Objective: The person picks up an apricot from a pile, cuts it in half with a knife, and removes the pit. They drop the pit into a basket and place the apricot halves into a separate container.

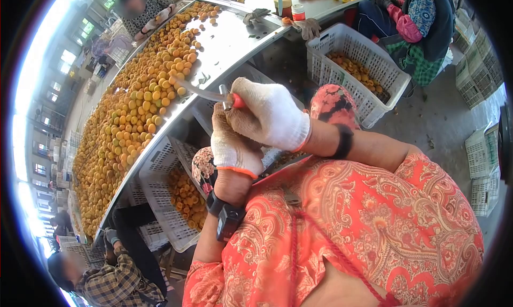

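My right hand [272, 114], in a white knit glove with a brown-stained palm side, is closed round the red handle of a curved-blade knife [201, 91]. The thin blade points left toward the table. Just below, my left hand [234, 144], in a similar glove with an orange cuff, is closed and pressed against the right. A short metal bar [224, 95] stands up from its fingertips and crosses the blade near the handle. The left fingers are partly hidden behind the right hand.
A metal table [235, 45] bears a large heap of apricots [133, 104]. White crates of opened apricots stand at the lower left [165, 195] and upper right [368, 96]. Bottles and gloves lie at the table edge. Other people [107, 275] sit around it.
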Tool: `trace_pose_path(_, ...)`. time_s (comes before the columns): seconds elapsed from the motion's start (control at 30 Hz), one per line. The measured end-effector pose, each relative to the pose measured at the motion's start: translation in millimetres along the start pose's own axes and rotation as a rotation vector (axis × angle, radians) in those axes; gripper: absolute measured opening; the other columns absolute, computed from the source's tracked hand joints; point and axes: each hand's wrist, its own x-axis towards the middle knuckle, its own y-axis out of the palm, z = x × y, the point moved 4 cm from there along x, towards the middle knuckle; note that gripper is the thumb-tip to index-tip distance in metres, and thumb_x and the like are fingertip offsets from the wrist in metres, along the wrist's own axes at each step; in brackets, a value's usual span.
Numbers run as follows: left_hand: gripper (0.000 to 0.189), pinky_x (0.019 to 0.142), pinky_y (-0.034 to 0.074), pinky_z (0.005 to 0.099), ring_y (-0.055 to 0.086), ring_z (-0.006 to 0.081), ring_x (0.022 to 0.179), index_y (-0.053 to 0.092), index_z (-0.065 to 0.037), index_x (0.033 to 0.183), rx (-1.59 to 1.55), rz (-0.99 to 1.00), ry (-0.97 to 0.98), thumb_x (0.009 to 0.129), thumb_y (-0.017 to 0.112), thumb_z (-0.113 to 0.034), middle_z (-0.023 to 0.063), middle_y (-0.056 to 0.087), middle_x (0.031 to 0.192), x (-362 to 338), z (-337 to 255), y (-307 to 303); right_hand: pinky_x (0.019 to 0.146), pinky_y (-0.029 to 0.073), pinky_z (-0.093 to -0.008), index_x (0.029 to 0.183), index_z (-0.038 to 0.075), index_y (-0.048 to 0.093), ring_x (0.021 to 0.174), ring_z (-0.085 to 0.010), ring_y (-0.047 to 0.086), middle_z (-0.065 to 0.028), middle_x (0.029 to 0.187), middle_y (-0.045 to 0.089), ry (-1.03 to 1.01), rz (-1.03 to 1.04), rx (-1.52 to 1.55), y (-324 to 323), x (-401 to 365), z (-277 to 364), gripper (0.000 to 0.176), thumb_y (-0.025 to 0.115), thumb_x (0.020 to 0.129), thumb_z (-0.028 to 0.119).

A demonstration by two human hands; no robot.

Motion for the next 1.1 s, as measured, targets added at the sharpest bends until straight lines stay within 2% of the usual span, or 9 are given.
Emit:
trace_pose_path(0.07,0.05,0.087,0.05,0.0397,0.063,0.0235,0.101,0.062,-0.015,0.118,-0.048,-0.007,-0.018,0.096,0.048,-0.058,0.0055,0.066,0.111,3,-2,-6,0.06,0.053,-0.0421,0.09,0.004,0.058,0.069,-0.0363,0.067,-0.0167,0.072,0.064,0.031,-0.008,0.05,-3,-1,-1,0.025,0.069,0.086,0.027)
trace_pose_path(0.13,0.054,0.066,0.048,0.0374,0.062,0.0213,0.073,0.064,-0.015,0.103,0.09,0.109,-0.107,0.096,0.045,-0.064,0.0046,0.065,0.088,5,-4,-10,0.055,0.046,-0.0301,0.092,0.005,0.057,0.06,-0.0113,0.056,-0.0038,0.068,0.057,0.29,-0.01,0.296,-2,-3,-12,0.01,0.062,0.093,0.013)
trace_pose_path(0.23,0.059,0.054,0.038,0.0329,0.052,0.0188,0.055,0.061,-0.014,0.092,-0.124,0.471,-0.164,0.094,0.042,-0.071,0.002,0.059,0.073,6,-8,-6,0.058,0.052,-0.0381,0.09,0.002,0.058,0.067,-0.032,0.069,-0.0165,0.068,0.062,0.349,-0.133,0.37,-14,1,-24,0.022,0.066,0.09,0.022)
trace_pose_path(0.3,0.063,0.059,0.044,0.034,0.06,0.0196,0.065,0.063,-0.015,0.102,-0.126,0.601,-0.167,0.094,0.04,-0.072,0.0017,0.066,0.086,9,-5,-4,0.06,0.052,-0.0407,0.088,0.003,0.059,0.069,-0.0343,0.068,-0.017,0.07,0.063,0.361,-0.141,0.363,-17,0,-21,0.024,0.068,0.089,0.025)
trace_pose_path(0.43,0.059,0.071,0.051,0.0334,0.067,0.0225,0.094,0.059,-0.018,0.124,-0.05,0.081,-0.108,0.098,0.037,-0.066,0.004,0.067,0.118,5,-1,2,0.064,0.054,-0.0441,0.091,0.006,0.061,0.073,-0.0368,0.068,-0.0189,0.074,0.065,0.061,0.055,-0.054,-4,4,0,0.031,0.07,0.086,0.036)
trace_pose_path(0.5,0.056,0.065,0.048,0.0303,0.064,0.0192,0.088,0.059,-0.019,0.123,0.029,0.029,-0.096,0.099,0.038,-0.064,0.0025,0.066,0.11,-6,-3,7,0.065,0.054,-0.0434,0.093,0.004,0.062,0.074,-0.0365,0.068,-0.0201,0.076,0.066,0.652,0.277,0.329,-12,1,3,0.035,0.07,0.086,0.037)
trace_pose_path(0.57,0.056,0.054,0.043,0.028,0.057,0.0154,0.07,0.061,-0.017,0.114,0.062,0.127,-0.144,0.097,0.04,-0.067,-0.0001,0.064,0.093,1,-1,-5,0.064,0.053,-0.0423,0.096,0.003,0.064,0.074,-0.0368,0.068,-0.0207,0.078,0.066,0.289,0.093,0.074,-11,4,-21,0.037,0.07,0.086,0.038)
trace_pose_path(0.67,0.055,0.041,0.024,0.0254,0.036,0.0097,0.047,0.054,-0.015,0.085,0.174,0.141,-0.1,0.096,0.044,-0.068,-0.0024,0.043,0.062,-5,1,4,0.063,0.052,-0.0361,0.097,0.004,0.062,0.069,-0.0238,0.069,-0.0148,0.074,0.065,0.254,0.237,0.024,-6,1,-31,0.028,0.072,0.087,0.028)
trace_pose_path(1.1,0.051,0.045,0.03,0.0242,0.042,0.0105,0.052,0.055,-0.013,0.09,0.23,0.189,0.013,0.099,0.043,-0.062,-0.001,0.047,0.066,-16,-3,8,0.067,0.053,-0.0369,0.1,0.002,0.058,0.076,-0.0259,0.069,-0.0155,0.082,0.066,0.5,0.157,0.258,0,-10,-37,0.028,0.071,0.087,0.024)
